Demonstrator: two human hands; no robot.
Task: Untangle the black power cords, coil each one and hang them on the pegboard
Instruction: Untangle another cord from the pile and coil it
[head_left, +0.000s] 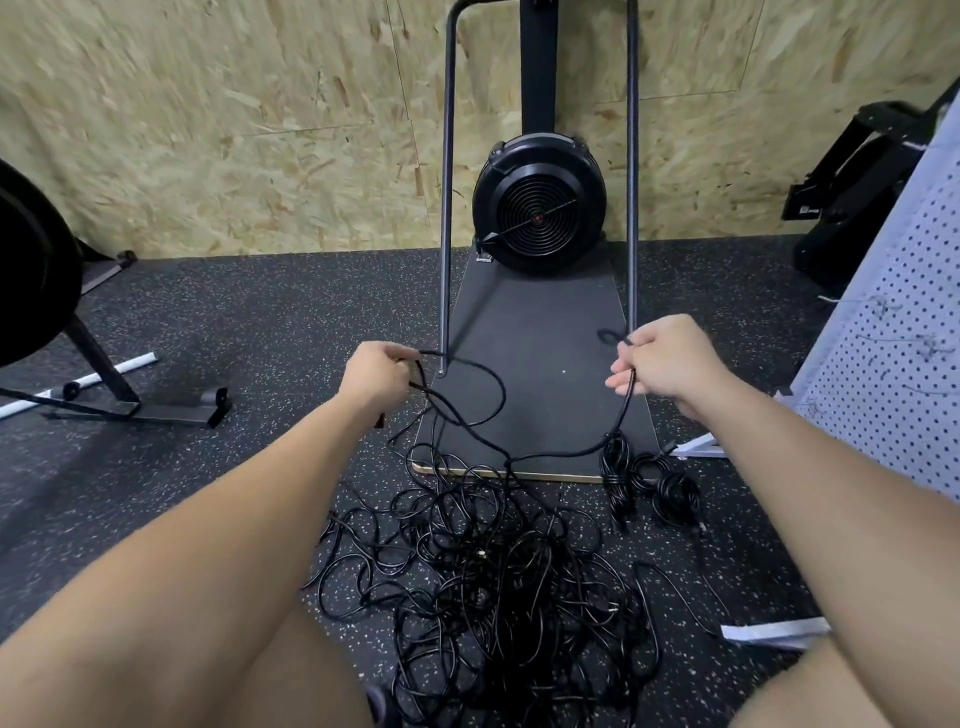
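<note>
left hand (376, 371): fingers curled round one black cord (470, 415), raised over the floor
right hand (670, 364): fingers pinch the same cord farther along
tangle (493, 582): big pile on the floor (218, 312) between the knees, mostly unsorted
done: two coiled bundles (649, 488) beside the pile, not hung
pegboard (893, 364): leaning at right, no cords on it
progress: early, I'd say
obstacles: fan machine (537, 208) and its base plate just behind; held cord runs back into the pile

Glossy black plastic-sheathed cords (498, 587) on rough, speckled rubber floor (234, 312). Coarse chipboard wall (208, 130) behind, matt black platform (540, 364), smooth metal poles (447, 208), pale perforated pegboard (898, 338).
</note>
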